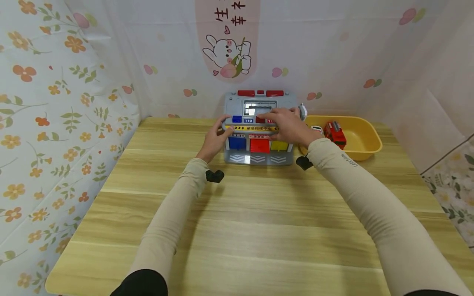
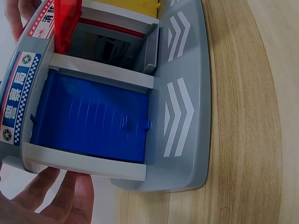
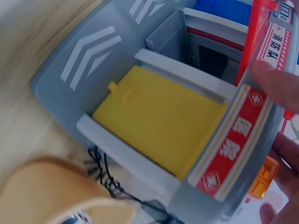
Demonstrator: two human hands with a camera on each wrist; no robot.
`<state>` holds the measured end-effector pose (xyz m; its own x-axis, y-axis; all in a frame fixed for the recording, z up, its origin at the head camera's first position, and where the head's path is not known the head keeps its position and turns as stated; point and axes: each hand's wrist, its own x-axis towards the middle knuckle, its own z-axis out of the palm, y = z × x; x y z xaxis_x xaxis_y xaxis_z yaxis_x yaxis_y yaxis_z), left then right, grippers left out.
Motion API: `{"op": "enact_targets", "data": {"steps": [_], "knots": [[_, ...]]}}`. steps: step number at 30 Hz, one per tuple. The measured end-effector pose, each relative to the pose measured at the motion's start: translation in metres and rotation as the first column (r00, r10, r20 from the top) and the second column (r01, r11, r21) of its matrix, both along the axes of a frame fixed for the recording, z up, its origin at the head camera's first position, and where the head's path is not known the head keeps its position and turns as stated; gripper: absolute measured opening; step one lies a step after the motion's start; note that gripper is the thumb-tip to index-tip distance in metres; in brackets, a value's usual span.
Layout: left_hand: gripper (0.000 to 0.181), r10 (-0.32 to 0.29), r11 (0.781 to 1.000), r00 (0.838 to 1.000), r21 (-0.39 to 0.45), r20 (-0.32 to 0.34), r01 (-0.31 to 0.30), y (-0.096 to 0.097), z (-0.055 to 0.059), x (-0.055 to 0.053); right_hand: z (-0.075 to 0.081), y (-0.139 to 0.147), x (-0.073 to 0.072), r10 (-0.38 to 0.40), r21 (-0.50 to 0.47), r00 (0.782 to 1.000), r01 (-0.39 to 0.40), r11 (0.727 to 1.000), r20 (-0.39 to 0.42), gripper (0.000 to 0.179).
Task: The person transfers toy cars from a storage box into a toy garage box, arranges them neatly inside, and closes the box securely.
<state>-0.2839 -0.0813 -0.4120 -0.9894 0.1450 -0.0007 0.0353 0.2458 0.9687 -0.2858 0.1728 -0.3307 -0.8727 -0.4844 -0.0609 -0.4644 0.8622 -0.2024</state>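
Toy station [image 1: 237,111] is at the far edge of the tabletop [image 1: 240,230], 12 o'clock from the person, long axis running 9 to 3. Its doors face 6, and the ramp chevrons pt. that way too.

L hand [image 1: 214,139] has the 9 o'clock end, thumb in front, other fingers bent round behind. R hand [image 1: 289,125] grips the roof edge toward 3, thumb on the front, fingers over the top; gap b/w them filled by the toy.

Writing: yellow band [image 1: 259,128] says 紧急指挥中心; blue label [image 2: 17,100] 警察局; red-edged label [image 3: 273,45] 消防队; a "110" sticker [image 1: 248,121] up top. Red label [image 3: 233,140] over the yellow door [image 3: 159,116] is too blurry for me. R sleeve [image 1: 348,176] has what looks like "LetsSlim".

From the head cam, the red door [image 2: 67,23] seems to cover its bay; both wrist cams show it's lifted, bay exposed, blue door [image 2: 91,119] & yellow one down. Only the R wrist cam clearly gets the black coiled cord [image 3: 110,179] and an orange piece [image 3: 264,179] near the R fingers.

Yellow basin [image 1: 359,131] just beside, at 3, w/ red truck [image 1: 335,135] & white vehicle [image 1: 317,129] inside.
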Motion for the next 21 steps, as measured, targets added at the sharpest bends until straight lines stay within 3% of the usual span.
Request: {"op": "enact_targets", "data": {"steps": [7,16,21], "knots": [[0.045,-0.005,1.0,1.0,-0.004,-0.019,0.005,-0.002,0.0,-0.002,0.015,0.011,-0.001,0.021,-0.022,0.999,-0.02,1.0,0.031,0.093],[0.044,-0.005,1.0,1.0,0.005,-0.03,0.005,-0.002,-0.001,-0.002,0.024,0.05,-0.002,-0.056,-0.141,0.998,0.06,0.988,0.031,0.082],[0.044,-0.008,1.0,0.999,-0.01,-0.031,0.008,-0.002,-0.002,-0.001,0.021,0.08,-0.005,-0.105,-0.17,0.994,0.099,0.98,-0.022,0.075]]}}
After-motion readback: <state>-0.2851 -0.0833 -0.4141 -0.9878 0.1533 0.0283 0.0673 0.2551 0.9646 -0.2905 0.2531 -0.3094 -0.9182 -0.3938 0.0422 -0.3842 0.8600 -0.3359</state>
